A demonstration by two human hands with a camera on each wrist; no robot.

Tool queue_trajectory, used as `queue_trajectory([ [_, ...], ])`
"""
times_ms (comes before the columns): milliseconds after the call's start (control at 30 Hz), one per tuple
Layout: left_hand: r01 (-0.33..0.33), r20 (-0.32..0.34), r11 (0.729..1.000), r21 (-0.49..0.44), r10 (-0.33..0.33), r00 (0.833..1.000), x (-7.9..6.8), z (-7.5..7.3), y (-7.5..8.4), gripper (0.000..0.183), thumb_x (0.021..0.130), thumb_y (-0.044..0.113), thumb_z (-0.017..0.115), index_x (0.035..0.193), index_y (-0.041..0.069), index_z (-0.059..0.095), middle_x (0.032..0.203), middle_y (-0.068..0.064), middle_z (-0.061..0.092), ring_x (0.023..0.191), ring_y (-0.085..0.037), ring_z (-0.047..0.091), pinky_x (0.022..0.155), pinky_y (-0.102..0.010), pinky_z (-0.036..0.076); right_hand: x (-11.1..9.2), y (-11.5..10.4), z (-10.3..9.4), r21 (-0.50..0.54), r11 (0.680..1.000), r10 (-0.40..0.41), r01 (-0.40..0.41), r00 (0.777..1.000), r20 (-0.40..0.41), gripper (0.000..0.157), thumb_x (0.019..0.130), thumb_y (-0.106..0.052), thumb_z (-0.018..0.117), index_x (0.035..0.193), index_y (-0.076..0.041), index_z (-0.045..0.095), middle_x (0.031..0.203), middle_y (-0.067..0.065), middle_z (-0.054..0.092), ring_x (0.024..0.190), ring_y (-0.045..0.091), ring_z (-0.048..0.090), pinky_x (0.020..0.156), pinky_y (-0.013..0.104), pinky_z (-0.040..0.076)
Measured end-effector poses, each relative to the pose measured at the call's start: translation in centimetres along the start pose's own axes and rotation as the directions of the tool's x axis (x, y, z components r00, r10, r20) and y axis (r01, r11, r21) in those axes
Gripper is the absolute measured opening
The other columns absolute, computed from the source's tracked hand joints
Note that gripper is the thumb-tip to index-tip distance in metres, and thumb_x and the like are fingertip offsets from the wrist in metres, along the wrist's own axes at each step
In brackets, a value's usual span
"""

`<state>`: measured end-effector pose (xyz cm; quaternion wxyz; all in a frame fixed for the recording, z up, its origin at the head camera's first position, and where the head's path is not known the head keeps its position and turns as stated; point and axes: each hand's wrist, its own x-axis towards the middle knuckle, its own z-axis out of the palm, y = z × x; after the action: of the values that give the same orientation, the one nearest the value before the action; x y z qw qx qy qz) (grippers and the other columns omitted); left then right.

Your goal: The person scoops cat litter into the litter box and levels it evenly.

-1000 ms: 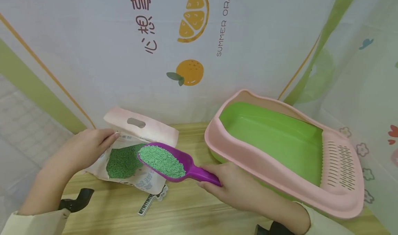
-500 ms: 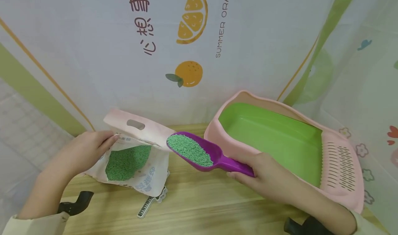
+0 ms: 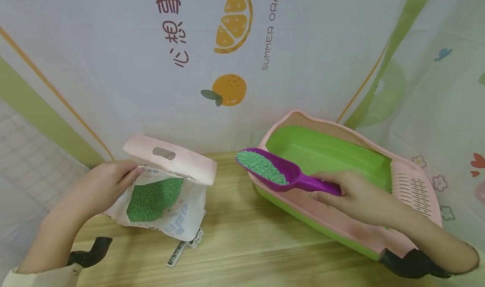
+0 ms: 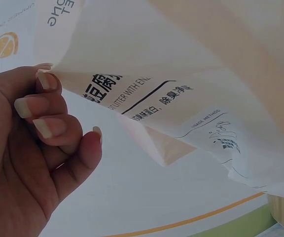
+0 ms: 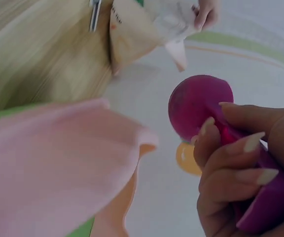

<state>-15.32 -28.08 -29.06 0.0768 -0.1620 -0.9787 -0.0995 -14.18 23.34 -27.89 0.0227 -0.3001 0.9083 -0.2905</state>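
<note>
My right hand (image 3: pixel 354 196) grips the handle of a purple scoop (image 3: pixel 289 175), which is heaped with green litter pellets (image 3: pixel 261 165). The scoop hangs above the near left rim of a litter box (image 3: pixel 363 156) with a pink rim and a green basin. From below, the right wrist view shows the scoop's purple underside (image 5: pixel 196 106) beside the pink rim (image 5: pixel 68 153). At the left, my left hand (image 3: pixel 100 190) pinches the torn edge of a white litter bag (image 3: pixel 189 217). More green pellets (image 3: pixel 153 200) lie inside the bag's opening. The left wrist view shows the printed bag (image 4: pixel 181 98) stretched from my fingertips.
A small comb-like tool (image 3: pixel 179 251) with a pale frame lies on the wooden table (image 3: pixel 235 245), in front of the bag. The bag's pink top strip (image 3: pixel 185 158) has a handle hole. A printed curtain (image 3: pixel 303 55) hangs behind. The box's right end has a slotted grate (image 3: pixel 414 192).
My right hand has carried the loaded scoop from over the bag rightward to the litter box's edge. The left hand stays on the bag, almost unmoved.
</note>
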Motion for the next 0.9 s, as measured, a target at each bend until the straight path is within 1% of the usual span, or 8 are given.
queue_trajectory([
  [133, -0.009, -0.016, 1.0, -0.007, 0.009, 1.0, -0.2, 0.2, -0.1, 0.034, 0.11, 0.027, 0.044, 0.077, 0.019, 0.046, 0.064, 0.005, 0.035, 0.06, -0.008, 0.035, 0.06, -0.027, 0.03, -0.2, 1.1, -1.3, 0.001, 0.998, 0.058, -0.058, 0.998, 0.025, 0.027, 0.097, -0.034, 0.068, 0.121, -0.021, 0.07, 0.072, -0.009, 0.065, 0.047, -0.001, 0.041, 0.04, 0.021, 0.035],
  [333, -0.022, -0.059, 1.0, 0.005, 0.022, 0.998, -0.2, 0.4, -0.1, 0.034, 0.109, 0.024, 0.047, 0.075, 0.019, 0.046, 0.064, 0.006, 0.035, 0.061, -0.009, 0.036, 0.061, -0.027, 0.031, -0.8, 2.7, -3.0, -0.07, 0.986, 0.15, -0.152, 0.988, -0.026, 0.03, 0.095, -0.037, 0.07, 0.123, -0.024, 0.07, 0.071, -0.011, 0.064, 0.042, 0.001, 0.041, 0.037, 0.023, 0.035],
  [400, -0.021, -0.059, 1.0, 0.002, 0.021, 0.998, -0.2, 0.5, -0.1, 0.034, 0.109, 0.025, 0.047, 0.075, 0.019, 0.046, 0.064, 0.006, 0.036, 0.061, -0.009, 0.037, 0.061, -0.028, 0.031, -1.0, 3.5, -3.6, -0.077, 0.986, 0.149, -0.151, 0.988, -0.029, 0.031, 0.097, -0.035, 0.069, 0.125, -0.021, 0.07, 0.071, -0.011, 0.064, 0.042, 0.002, 0.042, 0.036, 0.023, 0.035],
  [533, -0.025, -0.076, 1.0, 0.003, 0.026, 0.997, -0.2, 0.4, -0.1, 0.036, 0.109, 0.025, 0.047, 0.074, 0.02, 0.045, 0.063, 0.006, 0.036, 0.06, -0.008, 0.036, 0.06, -0.026, 0.03, -1.1, 5.0, -4.8, -0.088, 0.983, 0.161, -0.163, 0.987, -0.029, 0.027, 0.098, -0.033, 0.068, 0.122, -0.02, 0.07, 0.07, -0.009, 0.063, 0.042, 0.003, 0.042, 0.037, 0.024, 0.035],
  [633, -0.032, -0.094, 0.999, 0.011, 0.033, 0.995, -0.3, 0.4, -0.1, 0.036, 0.108, 0.024, 0.049, 0.073, 0.02, 0.044, 0.063, 0.006, 0.035, 0.059, -0.007, 0.034, 0.059, -0.025, 0.03, -1.0, 6.2, -5.8, -0.103, 0.978, 0.18, -0.18, 0.984, -0.015, 0.03, 0.099, -0.03, 0.066, 0.125, -0.016, 0.069, 0.071, -0.007, 0.061, 0.043, 0.003, 0.04, 0.038, 0.023, 0.035],
  [733, -0.033, -0.092, 0.999, 0.008, 0.033, 0.995, -0.3, 0.5, -0.2, 0.036, 0.108, 0.024, 0.049, 0.073, 0.02, 0.044, 0.064, 0.006, 0.035, 0.059, -0.007, 0.034, 0.059, -0.025, 0.029, -0.7, 7.2, -6.9, -0.136, 0.971, 0.201, -0.199, 0.98, 0.003, 0.025, 0.099, -0.028, 0.066, 0.117, -0.012, 0.071, 0.07, -0.006, 0.06, 0.043, 0.003, 0.039, 0.039, 0.023, 0.035],
  [867, -0.038, -0.096, 0.999, 0.005, 0.039, 0.995, -0.3, 0.6, -0.3, 0.035, 0.108, 0.023, 0.049, 0.073, 0.02, 0.044, 0.064, 0.006, 0.035, 0.06, -0.006, 0.034, 0.059, -0.025, 0.029, -0.2, 8.4, -8.1, -0.189, 0.958, 0.222, -0.214, 0.975, 0.021, 0.015, 0.098, -0.027, 0.068, 0.102, -0.013, 0.072, 0.062, -0.007, 0.054, 0.043, 0.003, 0.037, 0.04, 0.022, 0.034],
  [900, -0.044, -0.102, 0.999, 0.007, 0.044, 0.994, -0.3, 0.7, -0.2, 0.035, 0.108, 0.023, 0.05, 0.073, 0.02, 0.044, 0.064, 0.007, 0.034, 0.06, -0.006, 0.033, 0.059, -0.025, 0.029, -0.2, 8.7, -8.4, -0.195, 0.957, 0.224, -0.215, 0.974, 0.03, 0.014, 0.098, -0.026, 0.069, 0.101, -0.013, 0.072, 0.061, -0.007, 0.053, 0.043, 0.003, 0.037, 0.04, 0.021, 0.034],
])
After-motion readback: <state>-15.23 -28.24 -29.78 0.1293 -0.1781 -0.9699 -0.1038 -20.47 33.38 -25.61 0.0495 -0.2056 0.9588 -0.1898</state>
